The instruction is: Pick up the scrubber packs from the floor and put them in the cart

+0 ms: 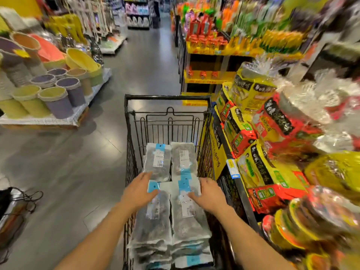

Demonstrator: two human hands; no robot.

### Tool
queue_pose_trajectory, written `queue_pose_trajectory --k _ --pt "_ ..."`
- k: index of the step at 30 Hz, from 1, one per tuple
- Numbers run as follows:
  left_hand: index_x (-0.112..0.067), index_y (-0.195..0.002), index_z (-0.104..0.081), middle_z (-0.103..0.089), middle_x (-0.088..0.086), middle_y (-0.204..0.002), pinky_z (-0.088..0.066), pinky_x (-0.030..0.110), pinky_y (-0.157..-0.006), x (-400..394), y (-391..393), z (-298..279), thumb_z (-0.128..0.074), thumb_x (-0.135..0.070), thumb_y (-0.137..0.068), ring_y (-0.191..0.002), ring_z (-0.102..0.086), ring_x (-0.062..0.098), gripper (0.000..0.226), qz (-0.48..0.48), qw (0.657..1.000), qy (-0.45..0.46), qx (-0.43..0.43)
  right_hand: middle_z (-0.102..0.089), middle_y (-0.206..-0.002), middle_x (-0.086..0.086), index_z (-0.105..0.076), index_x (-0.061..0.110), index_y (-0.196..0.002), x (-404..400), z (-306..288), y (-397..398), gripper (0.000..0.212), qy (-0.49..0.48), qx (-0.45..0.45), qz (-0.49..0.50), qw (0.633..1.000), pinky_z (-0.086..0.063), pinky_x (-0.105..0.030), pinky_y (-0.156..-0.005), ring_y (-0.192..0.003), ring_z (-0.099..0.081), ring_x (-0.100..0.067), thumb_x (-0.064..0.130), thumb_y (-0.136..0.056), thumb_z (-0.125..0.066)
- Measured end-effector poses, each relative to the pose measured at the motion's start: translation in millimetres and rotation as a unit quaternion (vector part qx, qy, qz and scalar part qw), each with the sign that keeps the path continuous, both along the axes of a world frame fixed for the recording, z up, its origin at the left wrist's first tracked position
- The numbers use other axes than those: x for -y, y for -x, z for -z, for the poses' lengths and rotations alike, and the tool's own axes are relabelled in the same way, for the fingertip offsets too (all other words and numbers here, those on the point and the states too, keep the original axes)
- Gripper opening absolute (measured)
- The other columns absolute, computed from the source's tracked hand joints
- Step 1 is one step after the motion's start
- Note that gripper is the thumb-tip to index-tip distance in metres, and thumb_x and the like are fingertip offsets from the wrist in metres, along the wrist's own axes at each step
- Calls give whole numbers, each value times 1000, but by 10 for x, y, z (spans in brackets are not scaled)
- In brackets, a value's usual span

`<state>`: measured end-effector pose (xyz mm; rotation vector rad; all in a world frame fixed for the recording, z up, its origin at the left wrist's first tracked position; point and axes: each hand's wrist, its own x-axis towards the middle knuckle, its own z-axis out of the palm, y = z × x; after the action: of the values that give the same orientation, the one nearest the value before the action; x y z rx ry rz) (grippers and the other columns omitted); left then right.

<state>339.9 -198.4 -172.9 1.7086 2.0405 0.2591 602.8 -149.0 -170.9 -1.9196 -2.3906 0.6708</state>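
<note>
Setting: grey polished shop-aisle floor [78, 172], shelves at both sides.
Cart: black wire shopping cart [167, 97], centre aisle.
Packs: clear plastic scrubber packs with blue header strips [183, 211], stacked in two rows inside cart; none seen on floor.
Hands: left hand [139, 189] and right hand [209, 193] laid flat on top packs, fingers spread, nothing gripped.
Handling: judged light, soft, slippery film; best taken at edges or header.

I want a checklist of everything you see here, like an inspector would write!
Surface: grey shop floor, bare near the cart.
Job's things: scrubber packs stacked in the black wire cart.
Clutter: nothing seen in the aisle.
Hands: left hand and right hand open, flat on the top packs.
Cables: black cord on the floor at left.
Surroundings: colourful bins on a pallet at left; noodle packs on shelves at right.
</note>
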Motion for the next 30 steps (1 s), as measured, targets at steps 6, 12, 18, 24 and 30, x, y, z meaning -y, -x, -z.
queue_pose_trajectory --k 6,12,18,24,30 --pt "-23 -162 -20 -23 2 -168 -31 40 -122 24 44 -357 -53 -63 -96 -153 -25 21 84 94 995 -30 4 -31 -166 -13 -28 8 -161 292 -488 -103 101 -54 32 12 998 -25 -40 -125 -154 -27 -29 77 -91 -50" --pt "-19 -161 -23 -25 4 -168 -29 43 -121 7 42 -695 -48 -77 -89 -154 -25 23 96 210 975 -71 -4 -26 -168 -15 -23 8 -162 851 -845 -27 128 -81 36 114 990 -24 -41 -125 -156 -22 -30 96 -69 -20" --pt "-21 -161 -23 -25 3 -168 -30 42 -122 183 -244 -888 -51 -63 -97 -154 -24 23 81 378 921 -99 -13 -28 -167 -13 -26 9 -161 1807 -1079 -8 103 -95 54 245 963 -26 -42 -123 -154 -25 -30 78 -89 -51" --pt "-21 -162 -23 -25 1 -168 -27 37 -122 755 -1111 -1064 -52 -66 -95 -155 -24 20 85 535 837 -115 13 -22 -171 -8 -20 14 -164 3089 -1297 -219 99 -91 75 395 911 -24 -40 -124 -157 -20 -26 74 -92 -51" --pt "-15 -151 -43 -52 7 -151 -40 38 -113 1856 -2030 -1339 -55 -65 -93 -139 -47 26 77 694 701 -162 23 -32 -166 -10 -19 15 -164 4769 -1508 -369 102 -98 79 571 811 -34 -42 -120 -152 -32 -29 77 -90 -52"
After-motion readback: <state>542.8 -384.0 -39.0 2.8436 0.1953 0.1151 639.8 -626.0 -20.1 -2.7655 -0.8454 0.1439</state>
